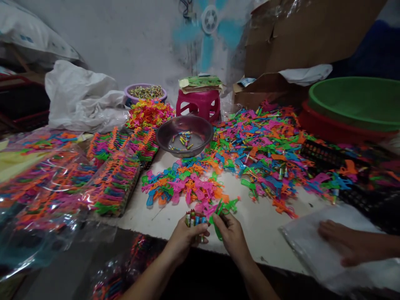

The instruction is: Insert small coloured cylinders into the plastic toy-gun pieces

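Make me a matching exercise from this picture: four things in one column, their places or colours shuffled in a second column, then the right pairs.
Things:
1. left hand
2. right hand
3. metal bowl
4. green basin

Places or states:
A. stacked on a red basin at far right
B. grips a bunch of small coloured tubes
C. pinches a green plastic toy
D. in the middle of the table, a few small tubes inside

Pairs: 1-B, 2-C, 3-D, 4-A

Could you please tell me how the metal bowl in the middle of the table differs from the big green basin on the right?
The shiny round metal bowl is smaller and sits directly on the table; the wide green plastic basin is larger and rests on a red basin. The metal bowl holds a few small coloured pieces; the green basin's contents are hidden. Both are upright.
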Demonstrator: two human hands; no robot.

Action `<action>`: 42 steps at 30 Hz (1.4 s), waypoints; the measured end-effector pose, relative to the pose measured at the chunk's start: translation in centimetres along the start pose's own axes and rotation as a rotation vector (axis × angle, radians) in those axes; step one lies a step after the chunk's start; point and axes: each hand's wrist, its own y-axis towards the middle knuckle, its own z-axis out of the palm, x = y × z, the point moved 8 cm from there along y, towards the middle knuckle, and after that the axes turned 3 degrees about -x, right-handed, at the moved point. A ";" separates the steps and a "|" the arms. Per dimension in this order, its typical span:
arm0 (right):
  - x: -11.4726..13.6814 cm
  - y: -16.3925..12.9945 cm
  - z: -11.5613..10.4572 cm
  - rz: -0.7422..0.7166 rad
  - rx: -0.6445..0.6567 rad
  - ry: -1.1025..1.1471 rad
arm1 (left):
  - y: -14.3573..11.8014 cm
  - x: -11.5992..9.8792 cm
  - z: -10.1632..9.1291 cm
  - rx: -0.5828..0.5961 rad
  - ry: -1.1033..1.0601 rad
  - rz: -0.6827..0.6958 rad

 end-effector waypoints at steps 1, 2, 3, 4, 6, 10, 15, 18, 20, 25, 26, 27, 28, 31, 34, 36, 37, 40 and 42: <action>0.1 -0.1 0.0 -0.006 0.005 -0.005 | 0.0 -0.1 0.1 0.011 0.018 0.017; 0.1 -0.1 -0.1 -0.006 0.000 -0.010 | -0.1 -0.3 0.1 0.014 0.036 0.039; -0.1 -0.2 -0.2 -0.004 -0.010 -0.015 | -0.1 -0.4 0.1 0.012 0.054 0.064; -0.3 -0.2 -0.3 -0.002 -0.023 -0.021 | -0.1 -0.6 0.0 0.002 0.073 0.089; -0.7 -0.2 -0.5 0.000 -0.047 -0.028 | -0.2 -0.8 -0.2 -0.022 0.113 0.125; -0.8 -0.6 -0.2 -0.032 -0.059 -0.070 | -0.4 -0.7 -0.1 -0.033 0.190 0.122; -0.2 -1.3 0.2 -0.078 -0.142 -0.182 | -0.7 -1.3 0.5 -0.044 0.287 0.230; 0.0 0.0 -0.4 -0.044 -0.112 -0.156 | -0.4 -0.7 0.9 -0.039 0.250 0.177; 0.4 2.0 -2.9 -0.022 -0.172 -0.123 | 0.0 0.2 0.5 -0.063 0.153 0.068; 0.7 6.4 -11.4 0.027 -0.432 -0.278 | 0.8 2.4 -1.6 -0.156 -0.062 -0.134; 0.1 6.6 -11.8 0.052 -0.410 -0.370 | 0.9 2.7 -1.7 -0.135 -0.098 -0.148; -0.6 6.5 -11.7 0.074 -0.387 -0.448 | 1.0 3.0 -1.8 -0.109 -0.132 -0.165; -1.3 6.2 -11.4 0.083 -0.383 -0.512 | 0.9 3.3 -1.8 -0.086 -0.156 -0.187; -2.8 4.7 -9.5 0.052 -0.406 -0.771 | 0.7 3.7 -1.7 -0.047 -0.131 -0.244; -3.6 4.4 -8.0 0.029 -0.339 -0.925 | 0.6 3.1 -1.7 -0.014 0.000 -0.214; -3.8 4.8 -8.6 0.045 -0.316 -0.895 | 0.7 2.4 -1.9 -0.008 0.085 -0.153; -3.6 4.9 -9.2 0.047 -0.330 -0.887 | 0.8 2.0 -2.0 -0.009 0.110 -0.116; -2.6 5.0 -11.0 0.026 -0.400 -0.910 | 1.2 2.0 -1.9 -0.005 0.105 -0.059; -2.3 4.6 -11.1 0.023 -0.372 -0.868 | 1.3 2.5 -1.7 -0.008 0.070 -0.076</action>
